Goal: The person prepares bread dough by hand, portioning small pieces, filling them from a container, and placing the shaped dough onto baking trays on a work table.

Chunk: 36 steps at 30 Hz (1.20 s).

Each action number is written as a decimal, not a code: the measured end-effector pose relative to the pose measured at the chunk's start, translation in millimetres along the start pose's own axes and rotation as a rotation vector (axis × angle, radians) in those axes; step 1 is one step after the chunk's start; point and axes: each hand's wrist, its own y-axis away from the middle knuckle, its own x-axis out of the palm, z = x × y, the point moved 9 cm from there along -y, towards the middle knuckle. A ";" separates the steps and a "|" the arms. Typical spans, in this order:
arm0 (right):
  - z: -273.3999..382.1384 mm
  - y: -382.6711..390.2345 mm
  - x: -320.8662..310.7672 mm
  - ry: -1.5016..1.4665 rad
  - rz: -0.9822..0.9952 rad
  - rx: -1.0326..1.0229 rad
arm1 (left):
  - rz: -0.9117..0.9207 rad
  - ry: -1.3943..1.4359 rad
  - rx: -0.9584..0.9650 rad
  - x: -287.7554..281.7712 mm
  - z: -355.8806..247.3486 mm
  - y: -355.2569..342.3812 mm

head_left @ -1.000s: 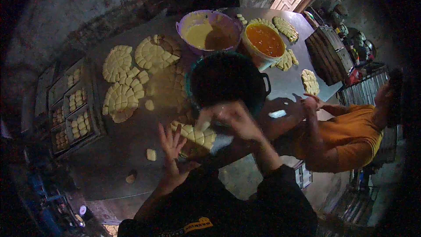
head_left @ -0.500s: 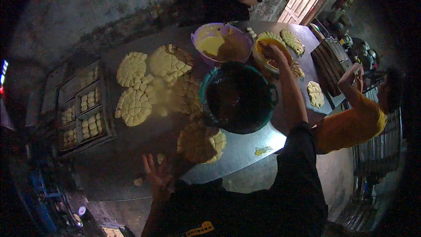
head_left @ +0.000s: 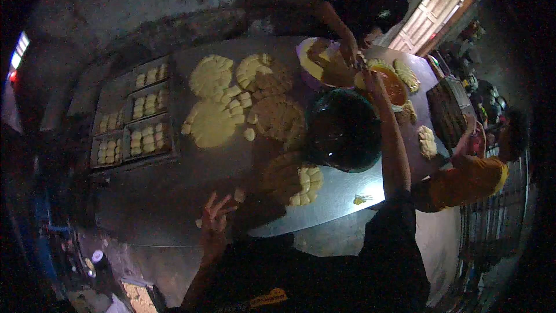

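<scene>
Orange mixture is near the right hand, whose grip I cannot tell. The left hand is spread near a dough piece.

Dim, grainy; glare on table; black rim.

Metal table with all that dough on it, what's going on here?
The camera wearer's right hand is at the orange-filled bucket; whether it grips anything is too unclear to tell. The left hand is near a small dough piece, fingers spread, holding nothing visible. Across the metal table, a co-worker's hand is also close to the bucket. Divided dough slabs lie on the table, and dough balls sit in trays on the left.
</scene>
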 end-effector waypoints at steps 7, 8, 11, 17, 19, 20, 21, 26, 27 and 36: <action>398.5 224.2 52.1 -0.771 0.838 -0.017 | -0.060 0.073 -0.192 -36.5 1.3 2.5; 432.0 260.2 56.3 -0.836 0.966 0.190 | -0.134 0.175 -0.190 -53.7 16.2 3.0; 493.6 329.2 101.0 -1.128 0.975 -0.052 | -0.224 -0.032 -0.020 -107.0 22.8 11.1; 567.1 333.1 88.7 -0.885 0.756 -0.317 | -0.357 0.230 -0.131 -158.7 14.7 28.4; 577.8 341.2 88.5 -0.723 0.543 -0.510 | -0.262 -0.134 -0.121 -152.6 -11.6 28.2; 582.0 347.2 85.2 -0.639 0.437 -0.599 | -0.259 -0.157 -0.066 -149.6 -21.7 27.1; 584.2 352.9 85.1 -0.613 0.439 -0.629 | -0.253 -0.179 -0.012 -144.1 -29.5 25.2; 578.4 359.5 71.6 -0.731 0.797 -0.384 | -0.149 0.033 -0.061 -137.5 -20.5 18.8; 577.2 357.8 59.7 -0.754 0.726 -0.445 | -0.135 0.219 -0.124 -139.2 -3.5 20.9; 505.2 361.8 25.7 -0.941 0.481 -0.192 | 0.098 0.247 -0.393 -70.7 -13.5 13.8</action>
